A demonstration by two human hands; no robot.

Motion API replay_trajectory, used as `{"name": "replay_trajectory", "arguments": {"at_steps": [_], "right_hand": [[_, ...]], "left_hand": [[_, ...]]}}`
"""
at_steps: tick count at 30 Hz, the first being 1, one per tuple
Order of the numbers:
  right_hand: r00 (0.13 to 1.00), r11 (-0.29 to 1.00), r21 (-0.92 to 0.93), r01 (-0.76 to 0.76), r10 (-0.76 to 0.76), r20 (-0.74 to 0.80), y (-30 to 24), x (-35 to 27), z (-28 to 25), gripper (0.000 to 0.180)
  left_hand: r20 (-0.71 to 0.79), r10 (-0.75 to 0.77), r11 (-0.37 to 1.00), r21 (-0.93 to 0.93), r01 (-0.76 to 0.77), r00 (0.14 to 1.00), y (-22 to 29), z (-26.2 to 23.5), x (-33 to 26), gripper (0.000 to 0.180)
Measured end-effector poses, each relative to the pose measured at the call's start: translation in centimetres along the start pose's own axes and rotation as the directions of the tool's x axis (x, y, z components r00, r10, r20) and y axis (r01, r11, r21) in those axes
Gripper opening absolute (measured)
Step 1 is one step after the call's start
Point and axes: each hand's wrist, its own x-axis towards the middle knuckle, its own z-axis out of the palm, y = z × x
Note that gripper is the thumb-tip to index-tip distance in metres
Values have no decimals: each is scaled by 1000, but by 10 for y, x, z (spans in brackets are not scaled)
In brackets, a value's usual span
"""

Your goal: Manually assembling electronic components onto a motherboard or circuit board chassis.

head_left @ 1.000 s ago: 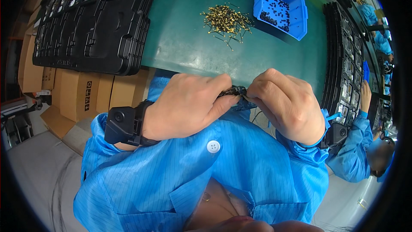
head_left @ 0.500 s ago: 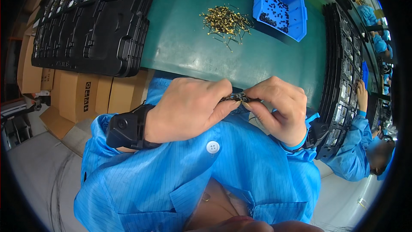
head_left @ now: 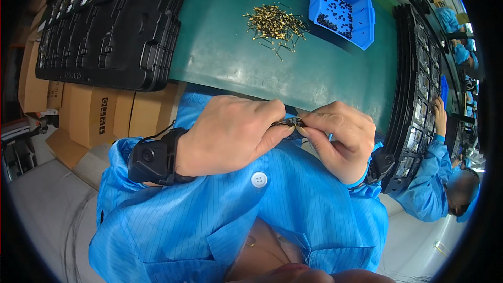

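Close in front of my chest, my left hand (head_left: pixel 230 133) pinches a small dark part (head_left: pixel 287 122) that looks like a narrow circuit board. At the part's right end, my right hand (head_left: pixel 343 139) has thumb and forefinger closed on it, the fingertips of both hands almost meeting. Most of the part is hidden by my fingers. Beyond my hands, a pile of thin dark-wired pieces with gold-coloured ends (head_left: pixel 275 23) lies on the green table mat (head_left: pixel 215 47). Right of the pile, a blue plastic bin (head_left: pixel 365 15) holds many tiny black pieces.
Stacked black trays (head_left: pixel 120 36) with circuit boards in the top one stand at the left. More stacked black trays (head_left: pixel 401 84) line the right side. Cardboard boxes (head_left: pixel 86 118) sit below the left trays. A co-worker in a blue sleeve (head_left: pixel 427 178) reaches toward the right-hand trays.
My right fingers have shifted slightly on the part, and its dark end lies a little differently between them. My left hand has hardly moved.
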Motion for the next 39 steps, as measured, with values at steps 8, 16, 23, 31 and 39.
{"name": "replay_trajectory", "arguments": {"at_steps": [8,16,23,31,39], "right_hand": [[1000,1000,8,-26,25,13,-3,-2,0,15],[1000,1000,-26,-10,10,0,-4,-2,2,15],[1000,1000,-28,10,-10,0,-5,-3,3,17],[999,997,-60,41,-41,-8,-6,-4,2,20],[997,994,-84,66,-68,-24,-6,-6,3,21]], "left_hand": [[12,6,1000,-19,-6,1000,0,0,-1,20],[33,3,1000,-28,-2,999,-2,0,-3,18],[39,9,999,-51,-7,999,-1,-2,-3,19],[23,48,997,-58,-47,999,0,-4,-3,20],[15,65,996,-63,-64,998,-1,-3,-3,19]]}}
